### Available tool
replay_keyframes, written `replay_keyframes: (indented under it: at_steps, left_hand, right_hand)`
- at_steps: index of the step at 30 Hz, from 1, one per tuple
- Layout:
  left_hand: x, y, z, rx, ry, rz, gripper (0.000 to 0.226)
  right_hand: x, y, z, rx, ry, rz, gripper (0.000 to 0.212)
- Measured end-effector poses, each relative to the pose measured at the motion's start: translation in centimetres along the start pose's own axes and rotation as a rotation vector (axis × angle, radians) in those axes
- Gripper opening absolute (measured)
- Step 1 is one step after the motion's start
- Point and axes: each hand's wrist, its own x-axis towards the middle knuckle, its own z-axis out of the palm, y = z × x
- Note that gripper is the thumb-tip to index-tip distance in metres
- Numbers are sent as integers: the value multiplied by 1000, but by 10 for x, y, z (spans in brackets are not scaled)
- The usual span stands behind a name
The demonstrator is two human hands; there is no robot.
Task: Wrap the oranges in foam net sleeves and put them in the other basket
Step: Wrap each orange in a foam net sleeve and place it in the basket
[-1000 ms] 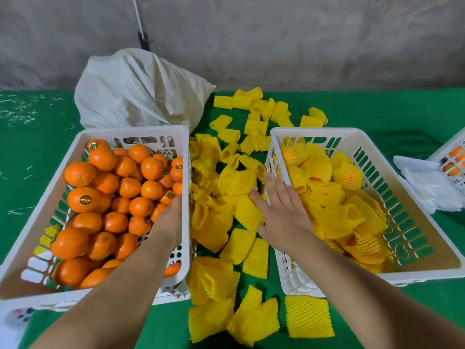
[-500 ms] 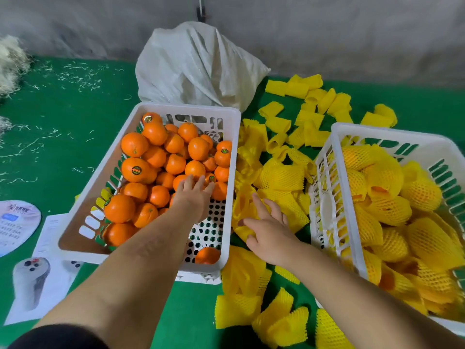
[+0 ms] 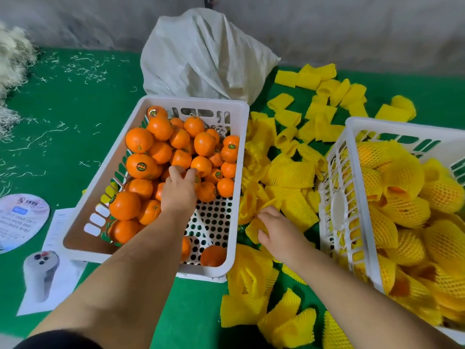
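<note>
My left hand reaches into the white plastic basket, fingers curled over one bare orange in the heap just ahead of it. My right hand pinches a yellow foam net sleeve from the loose pile. Right of it stands the second white basket of wrapped oranges.

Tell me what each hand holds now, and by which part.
The right hand pinches a yellow foam net sleeve by its edge. The left hand curls over an orange in the basket; the hold is hidden.
</note>
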Motion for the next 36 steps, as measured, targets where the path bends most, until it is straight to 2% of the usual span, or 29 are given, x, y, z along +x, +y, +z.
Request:
replay_keyframes:
  at_steps: [3, 6, 10, 12, 15, 19, 23, 26, 29, 34, 36]
  left_hand:
    - [0, 9, -15, -312, 89, 46, 62]
    - [-5, 27, -42, -670, 150, 112, 67]
    - [-38, 62, -75, -951, 242, 195, 70]
    - [-60, 83, -81, -1106, 173, 228, 70]
    - [-94, 111, -82, -1362, -26, 214, 64]
    - [-112, 128, -79, -1387, -149, 264, 60]
    - [-118, 134, -78, -1622, -399, 129, 44]
    - [-115, 131, -75, -1793, -534, 64, 52]
    - [-112, 127, -77, -1900, -643, 44, 66]
    - [-109, 130, -78, -1920, -615, -27, 60]
    - [-110, 130, -78, -1877, -592, -4, 63]
  right_hand:
    - [-11, 8, -3, 167, 198, -15, 32]
    - [-20, 16, -7, 400, 419, 88, 13]
    - [-31, 17, -17, 730, 518, 235, 13]
    - [-40, 15, -21, 782, 551, 241, 13]
    - [-52, 8, -27, 823, 619, 265, 14]
    - [-53, -4, -43, 909, 745, 274, 20]
    - [-51, -20, -64, 1064, 839, 230, 33]
    - [-47, -28, -75, 1340, 805, 282, 37]
    - [-47, -31, -84, 1610, 616, 332, 34]
    - [-55, -39, -85, 1702, 474, 318, 30]
    - [-54, -41, -82, 1522, 485, 320, 27]
